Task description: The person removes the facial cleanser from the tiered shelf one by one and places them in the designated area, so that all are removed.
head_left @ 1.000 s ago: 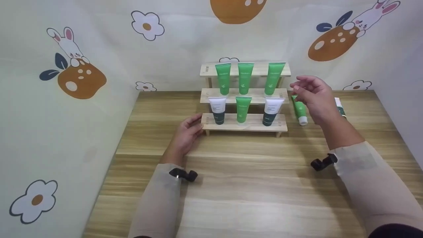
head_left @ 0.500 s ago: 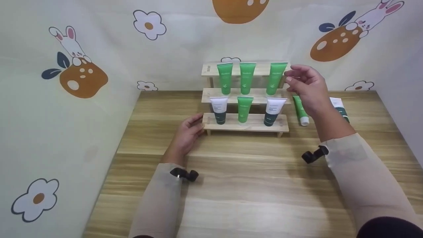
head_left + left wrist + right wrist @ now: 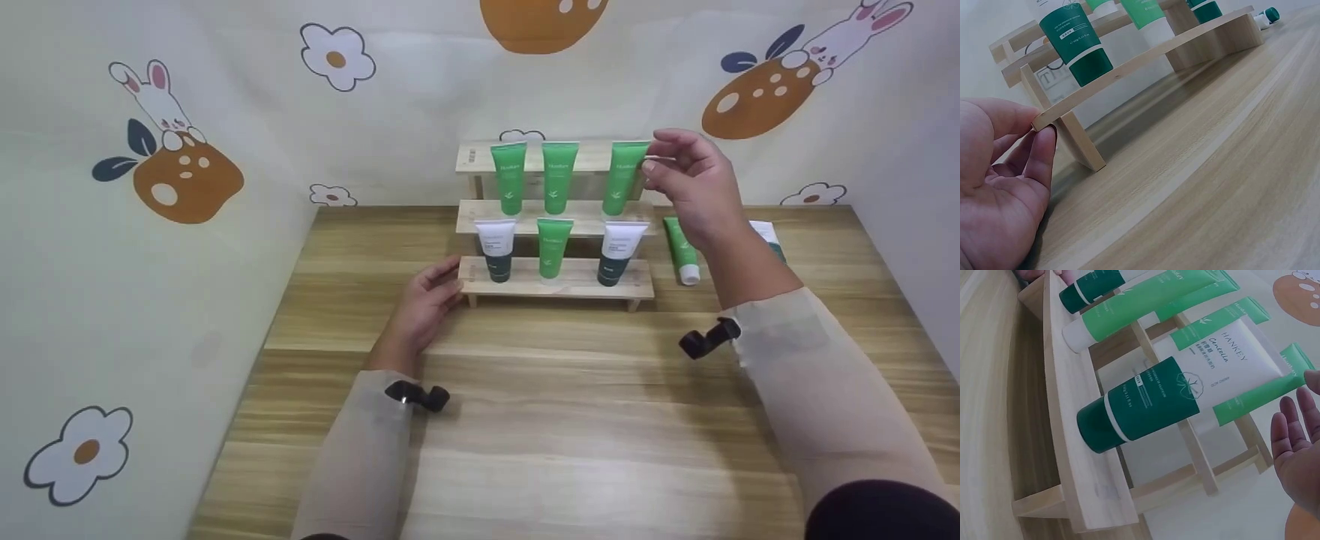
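My left hand [image 3: 426,307] pinches the left end of the lowest board of a three-tier wooden display stand [image 3: 1120,73], thumb below and fingers above hidden in part. My right hand [image 3: 694,187] is raised at the stand's right side, fingers loosely bent and apart. Its fingertips are at the top edge of the right green tube [image 3: 622,176] on the middle tier; whether they touch it, I cannot tell. Two more green tubes [image 3: 556,176] stand on that tier. Below, a green tube [image 3: 553,247] stands between two white-and-dark-green tubes [image 3: 1140,405].
On the table [image 3: 525,420], right of the stand, lie a green tube [image 3: 682,251] with a white cap and a white-and-dark-green tube [image 3: 766,236], partly behind my right forearm. A patterned backdrop [image 3: 405,112] rises behind the stand.
My right hand has moved left and up, from above the lying green tube to the right tube on the middle tier. The left hand stays on the stand.
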Demonstrator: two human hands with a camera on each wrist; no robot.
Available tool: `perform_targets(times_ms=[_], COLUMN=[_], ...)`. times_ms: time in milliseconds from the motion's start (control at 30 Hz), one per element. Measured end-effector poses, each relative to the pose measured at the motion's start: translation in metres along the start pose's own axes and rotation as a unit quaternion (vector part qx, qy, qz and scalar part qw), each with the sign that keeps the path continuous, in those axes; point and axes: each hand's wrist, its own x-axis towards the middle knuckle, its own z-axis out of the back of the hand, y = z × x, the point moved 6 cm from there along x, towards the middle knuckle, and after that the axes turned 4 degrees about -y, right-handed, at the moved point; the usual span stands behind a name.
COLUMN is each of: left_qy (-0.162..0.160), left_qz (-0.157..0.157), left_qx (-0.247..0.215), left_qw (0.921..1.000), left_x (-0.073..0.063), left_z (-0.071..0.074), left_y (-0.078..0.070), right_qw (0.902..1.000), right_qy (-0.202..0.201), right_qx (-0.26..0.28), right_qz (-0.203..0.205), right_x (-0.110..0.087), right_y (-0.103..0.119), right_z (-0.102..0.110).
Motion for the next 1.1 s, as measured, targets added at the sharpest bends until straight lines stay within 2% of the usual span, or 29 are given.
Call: perform_targets(times_ms=[433, 667, 867, 1100], left_qy=[0.001, 0.003, 0.008, 0.004], left_qz=[-0.003, -0.005, -0.014, -0.014], left_qx=[0.001, 0.005, 0.008, 0.01], left_qw=[1.0, 1.0, 0.9998, 0.9998], left_x=[-0.001, -0.002, -0.001, -0.001], left_z=[-0.001, -0.001, -0.003, -0.002], left_y=[-0.001, -0.002, -0.001, -0.002], right_qw=[0.9994, 0.9997, 0.9998, 1.0], right_qy=[0.012, 0.016, 0.018, -0.003], right_qx=[-0.015, -0.001, -0.004, 0.003], right_qz=[-0.029, -0.017, 0.004, 0.004], right_x=[0.004, 0.003, 0.0, -0.005], right_y=[-0.009, -0.01, -0.006, -0.002], right_z=[-0.01, -0.008, 0.001, 0.024])
